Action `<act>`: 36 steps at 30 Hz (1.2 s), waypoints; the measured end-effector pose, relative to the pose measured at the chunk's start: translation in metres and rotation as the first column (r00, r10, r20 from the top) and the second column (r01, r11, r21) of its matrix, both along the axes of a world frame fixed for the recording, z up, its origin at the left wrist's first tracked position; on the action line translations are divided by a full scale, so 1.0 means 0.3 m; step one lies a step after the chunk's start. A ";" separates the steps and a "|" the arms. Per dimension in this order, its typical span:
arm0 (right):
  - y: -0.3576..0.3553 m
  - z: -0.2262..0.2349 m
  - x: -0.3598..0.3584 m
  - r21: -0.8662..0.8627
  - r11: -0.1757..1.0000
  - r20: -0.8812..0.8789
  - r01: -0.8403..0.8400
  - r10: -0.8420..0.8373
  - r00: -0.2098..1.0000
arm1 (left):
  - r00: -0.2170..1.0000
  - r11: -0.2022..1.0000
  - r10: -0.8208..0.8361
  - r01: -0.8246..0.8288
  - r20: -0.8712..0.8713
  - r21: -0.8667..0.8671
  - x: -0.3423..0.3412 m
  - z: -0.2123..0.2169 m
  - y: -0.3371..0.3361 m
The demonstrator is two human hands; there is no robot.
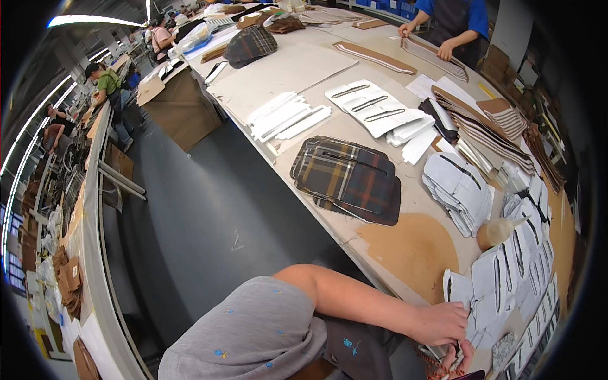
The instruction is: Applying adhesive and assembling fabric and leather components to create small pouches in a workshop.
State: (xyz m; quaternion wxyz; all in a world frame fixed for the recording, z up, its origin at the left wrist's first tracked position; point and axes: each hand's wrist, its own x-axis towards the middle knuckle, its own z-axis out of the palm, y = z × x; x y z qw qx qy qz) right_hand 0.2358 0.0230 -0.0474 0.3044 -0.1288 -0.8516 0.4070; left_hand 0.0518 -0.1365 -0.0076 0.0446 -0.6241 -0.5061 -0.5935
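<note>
My left hand (438, 323) is at the lower right, its fingers bent down and closed at the near edge of the table. Just below it, the fingertips of my right hand (463, 356) come together against a small dark item too hidden to name. Against the left fingers stands a white piece (457, 288) with a dark slit. Beside both hands lie overlapping white pieces with black slits (506, 272). A squeeze bottle (495, 234) with a pointed nozzle rests on them. Red and white cord (434, 367) shows by my right wrist.
A plaid stack with a slit (348, 171) lies by the table edge, near a tan glue-like patch (418, 244). White strips (285, 117) and white slit panels (367, 104) lie farther off. Across the table, a person in blue (456, 31) handles a striped piece.
</note>
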 end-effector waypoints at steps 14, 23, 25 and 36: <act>-0.057 0.165 -0.076 -0.186 0.917 -0.225 0.352 -0.389 0.894 | 0.967 0.830 -0.032 0.167 0.253 -0.532 -0.291 0.134 -0.174; -0.129 0.058 -0.309 -0.585 0.678 0.036 0.446 -0.528 0.849 | 0.579 0.750 0.403 0.235 0.709 -0.618 -0.410 -0.005 -0.256; -0.128 0.044 -0.304 -0.603 0.680 0.023 0.418 -0.508 0.861 | 0.562 0.735 0.426 0.241 0.709 -0.633 -0.420 -0.034 -0.262; -0.133 0.044 -0.253 -0.607 0.702 -0.015 0.372 -0.478 0.878 | 0.476 0.761 0.374 0.333 0.796 -0.557 -0.393 -0.024 -0.258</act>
